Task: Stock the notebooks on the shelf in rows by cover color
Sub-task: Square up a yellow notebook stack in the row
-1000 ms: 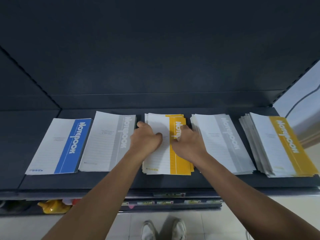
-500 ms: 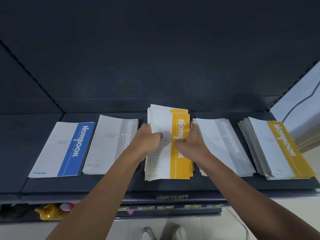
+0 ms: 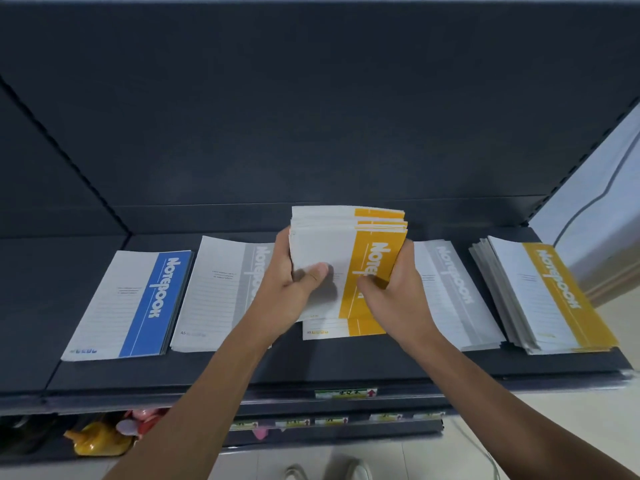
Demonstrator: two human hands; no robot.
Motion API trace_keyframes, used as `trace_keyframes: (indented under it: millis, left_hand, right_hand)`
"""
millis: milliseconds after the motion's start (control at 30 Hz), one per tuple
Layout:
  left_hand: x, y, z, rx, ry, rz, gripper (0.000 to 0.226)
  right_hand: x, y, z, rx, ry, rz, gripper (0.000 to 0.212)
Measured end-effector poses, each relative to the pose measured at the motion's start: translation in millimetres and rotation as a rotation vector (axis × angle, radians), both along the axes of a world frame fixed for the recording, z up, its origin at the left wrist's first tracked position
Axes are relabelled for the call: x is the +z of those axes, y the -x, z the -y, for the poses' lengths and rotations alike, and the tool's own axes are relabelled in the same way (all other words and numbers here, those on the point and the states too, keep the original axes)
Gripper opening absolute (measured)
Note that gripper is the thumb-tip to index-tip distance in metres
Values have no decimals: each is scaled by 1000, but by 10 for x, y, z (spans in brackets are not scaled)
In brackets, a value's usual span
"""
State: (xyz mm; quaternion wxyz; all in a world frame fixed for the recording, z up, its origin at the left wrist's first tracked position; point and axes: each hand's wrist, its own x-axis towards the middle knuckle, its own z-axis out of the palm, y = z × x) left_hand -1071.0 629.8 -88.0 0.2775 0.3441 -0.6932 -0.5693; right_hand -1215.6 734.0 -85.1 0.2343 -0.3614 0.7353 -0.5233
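Both hands, left hand (image 3: pixel 294 289) and right hand (image 3: pixel 398 292), clamp a yellow notebook stack (image 3: pixel 346 251) tilted up off the shelf (image 3: pixel 311 368) (one yellow copy lies under), mid-regroup; next likely squaring edges, then setting it by matching yellow pile (image 3: pixel 550 299).

"Notebook" runs vert. in white/pale letters on the colour band of each cover: blue notebook (image 3: pixel 138 299), left grey notebook (image 3: pixel 214 296), middle yellow stack (image 3: pixel 329 244), right grey stack (image 3: pixel 446 292), right yellow stack (image 3: pixel 540 292); "A5" at left grey notebook's bottom corner; small print & shelf-edge labels (image 3: pixel 343 393) illegible.
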Motion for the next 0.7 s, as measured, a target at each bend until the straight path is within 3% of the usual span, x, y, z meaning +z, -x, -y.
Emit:
trace_keyframes:
  millis: [133,433,600,700]
  left_hand:
    - [-12,2,-11,-18,-1,-17,63]
    - [-110,79,-140,73,-86,-54,63]
    - [-52,122,-76,146,47,154,39]
    - [-11,224,42,237,18,324,39]
  right_hand:
    - [-75,-29,-45,3,-5,35,48]
    - [-148,-101,-64,2,-8,9,50]
    - [-97,30,-33,-39,-97,-52,33]
    - [-6,186,80,-53,-190,-22,32]
